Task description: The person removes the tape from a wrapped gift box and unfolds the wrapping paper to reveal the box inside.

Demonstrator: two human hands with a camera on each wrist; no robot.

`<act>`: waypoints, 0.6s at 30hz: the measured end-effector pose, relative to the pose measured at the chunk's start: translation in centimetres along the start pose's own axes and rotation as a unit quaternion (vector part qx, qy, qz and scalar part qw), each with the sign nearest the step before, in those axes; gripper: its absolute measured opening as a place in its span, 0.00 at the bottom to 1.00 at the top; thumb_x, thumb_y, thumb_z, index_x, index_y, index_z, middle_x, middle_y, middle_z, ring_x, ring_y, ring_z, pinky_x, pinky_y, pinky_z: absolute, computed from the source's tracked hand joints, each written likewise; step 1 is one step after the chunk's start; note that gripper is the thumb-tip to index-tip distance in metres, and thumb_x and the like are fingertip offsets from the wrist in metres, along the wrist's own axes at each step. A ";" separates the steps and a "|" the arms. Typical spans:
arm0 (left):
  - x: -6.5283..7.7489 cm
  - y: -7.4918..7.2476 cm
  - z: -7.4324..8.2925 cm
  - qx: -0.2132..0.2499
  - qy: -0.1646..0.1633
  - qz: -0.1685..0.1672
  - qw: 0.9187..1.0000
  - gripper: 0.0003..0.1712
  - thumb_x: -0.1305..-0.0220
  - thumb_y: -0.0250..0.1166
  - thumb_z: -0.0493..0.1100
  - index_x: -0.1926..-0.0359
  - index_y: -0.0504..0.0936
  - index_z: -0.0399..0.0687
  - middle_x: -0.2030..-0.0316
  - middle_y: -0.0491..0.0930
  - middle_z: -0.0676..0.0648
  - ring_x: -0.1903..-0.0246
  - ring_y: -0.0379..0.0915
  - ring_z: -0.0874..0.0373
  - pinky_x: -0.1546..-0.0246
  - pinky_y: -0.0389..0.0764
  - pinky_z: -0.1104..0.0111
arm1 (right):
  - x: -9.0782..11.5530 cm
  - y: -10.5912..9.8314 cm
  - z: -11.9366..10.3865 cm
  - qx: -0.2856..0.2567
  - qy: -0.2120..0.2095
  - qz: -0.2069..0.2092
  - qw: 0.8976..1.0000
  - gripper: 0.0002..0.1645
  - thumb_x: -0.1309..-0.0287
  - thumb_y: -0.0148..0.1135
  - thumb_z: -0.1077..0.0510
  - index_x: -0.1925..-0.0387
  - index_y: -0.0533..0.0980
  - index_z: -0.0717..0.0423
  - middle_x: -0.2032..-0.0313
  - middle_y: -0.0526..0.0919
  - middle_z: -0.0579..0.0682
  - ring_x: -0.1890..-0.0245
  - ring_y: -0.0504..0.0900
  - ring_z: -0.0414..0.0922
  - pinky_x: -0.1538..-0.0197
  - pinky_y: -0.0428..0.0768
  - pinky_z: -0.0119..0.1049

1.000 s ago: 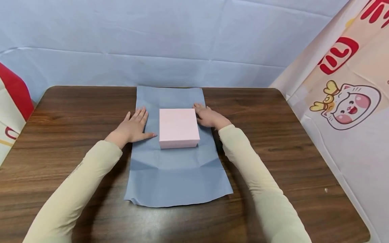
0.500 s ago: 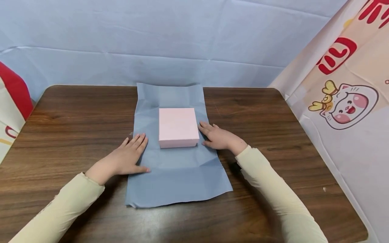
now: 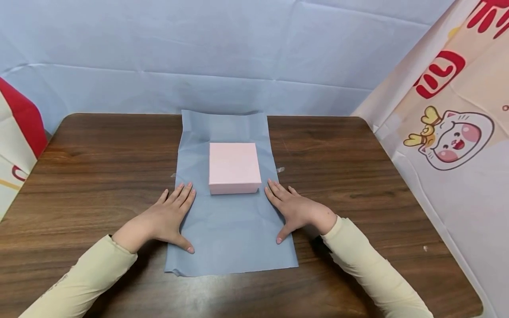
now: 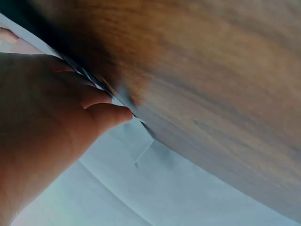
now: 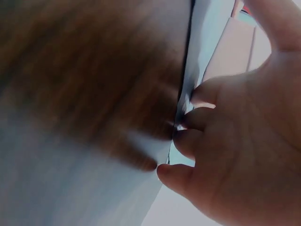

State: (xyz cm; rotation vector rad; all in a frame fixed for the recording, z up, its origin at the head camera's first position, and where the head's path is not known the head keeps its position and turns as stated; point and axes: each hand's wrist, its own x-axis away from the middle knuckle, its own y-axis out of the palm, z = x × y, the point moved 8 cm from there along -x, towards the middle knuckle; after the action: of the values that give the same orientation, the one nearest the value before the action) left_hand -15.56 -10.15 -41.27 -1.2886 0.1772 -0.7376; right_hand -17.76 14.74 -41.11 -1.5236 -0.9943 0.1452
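Note:
A sheet of blue-grey wrapping paper [image 3: 234,238] lies lengthwise on the table, creased, with its far edge raised a little. On its middle sits a square pink box [image 3: 233,163], lid on. My left hand [image 3: 163,221] rests with spread fingers on the paper's left edge, thumb toward the near end. My right hand [image 3: 298,210] lies likewise on the right edge, its fingertips just short of the box's near right corner. In the right wrist view the pink box [image 5: 230,47] shows beyond the fingers. Neither hand grips anything.
The brown wood-grain table [image 3: 377,198] extends to both sides. A small clear piece of tape [image 3: 280,169] shows at the paper's right edge, another piece [image 3: 173,175] at the left. A pale cloth backdrop [image 3: 222,53] hangs behind the table.
Both hands have slid along the paper's edges toward the near end, from beside the box. The paper's near part now lies flatter; its far edge has lifted slightly. The box stays put.

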 end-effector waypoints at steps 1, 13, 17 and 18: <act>0.0 0.0 0.0 -0.002 -0.001 0.001 1.000 0.80 0.68 0.68 0.78 0.29 0.44 0.28 0.29 0.37 0.29 0.30 0.31 0.34 0.37 0.40 0.38 | 0.0 0.0 0.1 0.001 0.001 -0.004 1.000 0.80 0.67 0.74 0.31 0.28 0.38 0.65 0.28 0.29 0.63 0.28 0.32 0.56 0.33 0.42 0.59; -0.5 0.0 -0.9 -0.004 0.003 -0.006 1.000 0.78 0.65 0.65 0.79 0.28 0.44 0.31 0.28 0.37 0.33 0.30 0.31 0.36 0.37 0.38 0.38 | -0.8 -0.4 1.5 -0.012 -0.002 -0.005 1.000 0.79 0.67 0.75 0.32 0.27 0.39 0.64 0.28 0.30 0.62 0.28 0.32 0.55 0.33 0.38 0.61; -0.3 -0.9 -1.3 0.012 -0.001 0.001 1.000 0.74 0.61 0.64 0.78 0.28 0.44 0.32 0.28 0.38 0.32 0.31 0.30 0.34 0.38 0.39 0.36 | -0.6 -1.4 2.0 -0.063 -0.025 0.032 0.997 0.67 0.55 0.72 0.39 0.28 0.45 0.65 0.28 0.41 0.62 0.28 0.41 0.54 0.33 0.41 0.60; -0.2 -1.3 -1.4 0.016 -0.004 0.005 1.000 0.73 0.59 0.64 0.77 0.28 0.45 0.31 0.29 0.38 0.32 0.31 0.29 0.33 0.39 0.39 0.36 | -0.4 -1.9 2.2 -0.071 -0.029 0.046 0.996 0.62 0.52 0.70 0.41 0.28 0.47 0.65 0.28 0.45 0.61 0.28 0.45 0.53 0.33 0.44 0.59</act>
State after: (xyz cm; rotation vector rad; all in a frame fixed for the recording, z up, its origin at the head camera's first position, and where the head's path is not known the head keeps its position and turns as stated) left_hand -16.98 -11.26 -40.55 -1.2597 0.1644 -0.7241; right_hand -20.33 15.89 -40.17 -1.7048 -0.9991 0.1874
